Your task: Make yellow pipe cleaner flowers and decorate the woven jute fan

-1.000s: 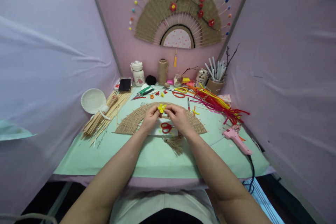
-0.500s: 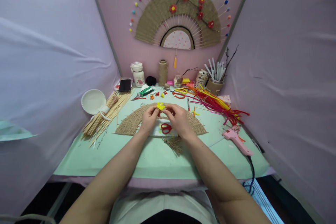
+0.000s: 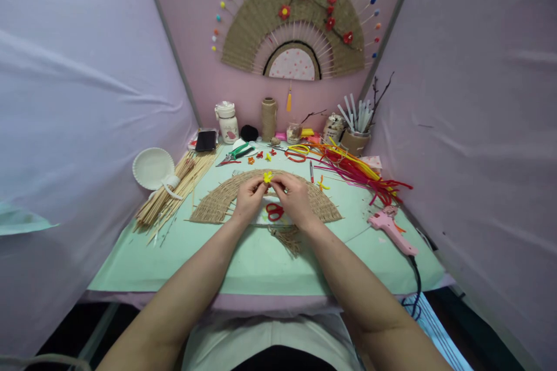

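My left hand (image 3: 249,197) and my right hand (image 3: 294,198) meet over the middle of a woven straw fan (image 3: 213,204) lying on the green table. Both pinch a small yellow pipe-cleaner flower (image 3: 267,177) between their fingertips, just above the fan's top edge. Red-handled scissors (image 3: 274,211) lie under my hands on the fan's pale centre. A frayed bundle of twine (image 3: 289,239) sits just in front of my right wrist.
Bamboo sticks (image 3: 174,188) and a white paper plate (image 3: 153,167) lie at the left. Red, orange and yellow pipe cleaners (image 3: 361,174) spread at the right, with a pink glue gun (image 3: 389,231) nearer. Pliers, small flowers, jars and a twine spool (image 3: 268,117) line the back. A finished fan (image 3: 296,26) hangs on the wall.
The yellow flower has shifted slightly up and away with both hands and looks more bunched between the fingertips. The view has tilted a little.
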{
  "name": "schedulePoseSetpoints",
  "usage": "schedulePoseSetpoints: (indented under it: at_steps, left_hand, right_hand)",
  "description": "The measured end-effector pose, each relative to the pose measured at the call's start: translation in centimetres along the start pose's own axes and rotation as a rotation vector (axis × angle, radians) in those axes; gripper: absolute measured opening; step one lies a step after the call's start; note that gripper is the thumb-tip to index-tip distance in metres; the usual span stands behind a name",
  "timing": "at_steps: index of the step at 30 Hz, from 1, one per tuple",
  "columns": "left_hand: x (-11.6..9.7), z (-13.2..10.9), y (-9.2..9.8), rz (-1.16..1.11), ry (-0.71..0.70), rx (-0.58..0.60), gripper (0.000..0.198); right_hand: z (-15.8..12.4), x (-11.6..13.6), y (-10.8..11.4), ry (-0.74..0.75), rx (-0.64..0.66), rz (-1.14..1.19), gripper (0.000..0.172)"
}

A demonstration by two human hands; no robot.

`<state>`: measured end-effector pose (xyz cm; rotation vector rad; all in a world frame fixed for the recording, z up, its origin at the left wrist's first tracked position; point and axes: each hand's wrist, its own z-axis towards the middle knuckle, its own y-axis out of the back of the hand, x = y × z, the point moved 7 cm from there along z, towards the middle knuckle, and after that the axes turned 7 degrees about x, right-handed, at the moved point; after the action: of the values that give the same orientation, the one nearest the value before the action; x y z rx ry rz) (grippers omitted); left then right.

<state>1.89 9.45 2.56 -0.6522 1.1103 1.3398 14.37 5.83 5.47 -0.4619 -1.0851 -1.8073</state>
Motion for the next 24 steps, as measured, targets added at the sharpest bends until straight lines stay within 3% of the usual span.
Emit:
schedulePoseSetpoints:
  at_steps: [11,15,18,24]
  left_hand:
    - [0.9,0.1,-0.2,-0.125,0.002,0.053,0.025]
    - [1.6,0.2,0.0,-0.188,0.041,0.0,0.025]
    - [2.4,0.4,0.0,-0.301,0.055,-0.044,0.024]
    - [3.3,0.4,-0.5,-0.375,0.086,-0.023,0.021]
  right_hand:
    - [0.2,-0.1,0.1,0.056,0.0,0.025,0.017]
    - [0.2,-0.1,0.3,0.097,-0.035,-0.001,0.012]
    - [0.1,0.2,0.4,0.139,-0.062,-0.06,0.018]
    - [-0.2,0.8,0.5,0.228,-0.123,-0.227,0.014]
